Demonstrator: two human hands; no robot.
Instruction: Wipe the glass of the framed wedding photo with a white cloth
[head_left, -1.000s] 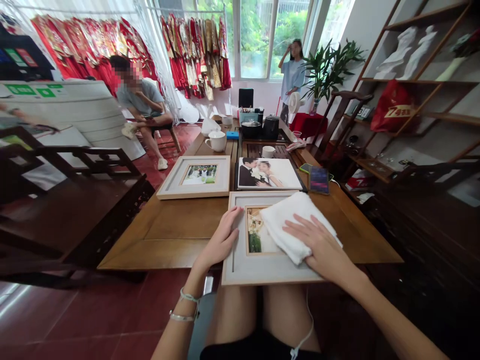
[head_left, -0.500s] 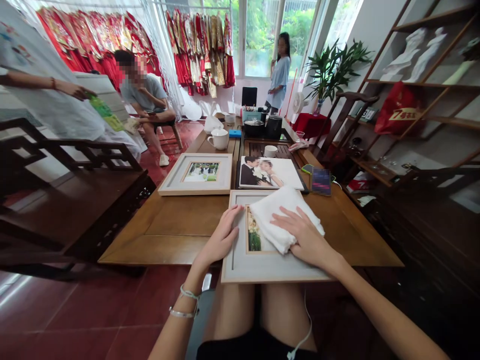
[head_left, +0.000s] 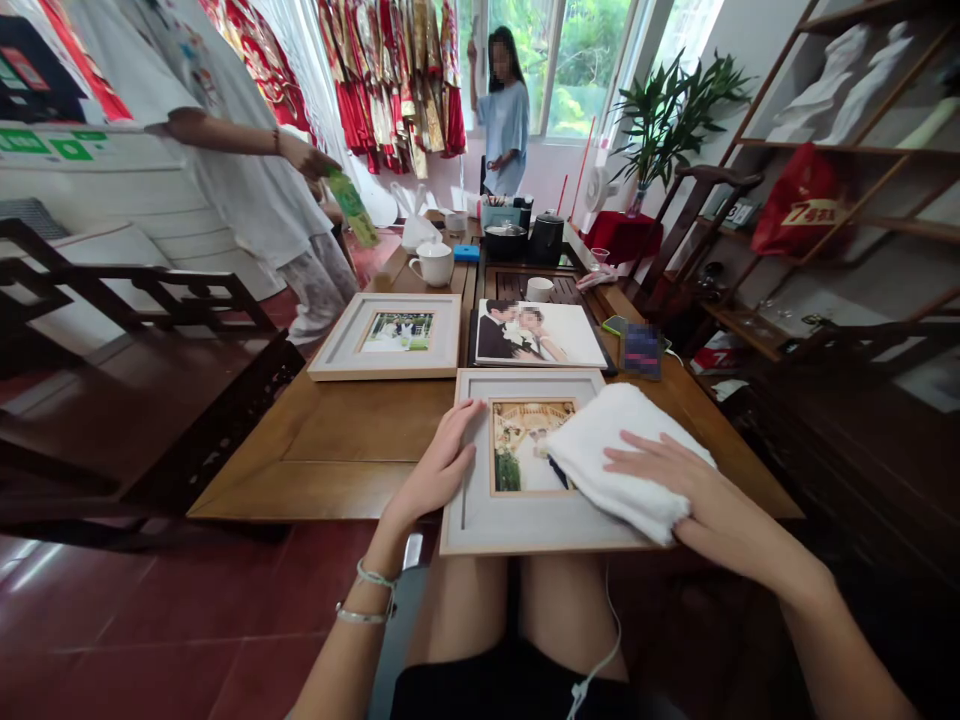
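A pale wooden picture frame [head_left: 480,520] with a wedding photo lies at the near edge of the wooden table [head_left: 352,440], partly over my knees. My left hand [head_left: 439,470] rests on the frame's left border, fingers stretched and flat. My right hand [head_left: 701,505] presses flat on a folded white cloth [head_left: 611,465], which lies over the frame's right side and covers the photo's right edge.
A second framed photo [head_left: 390,335] and an unframed wedding print [head_left: 536,335] lie farther back, with a phone [head_left: 640,350], a white cup [head_left: 433,264] and a tea set [head_left: 525,245]. A dark wooden bench [head_left: 142,400] stands left. One person stands at the left, another by the window.
My right hand has slid the cloth rightwards across the frame, uncovering most of the photo. The person on the left has walked closer to the table. My left hand has stayed put.
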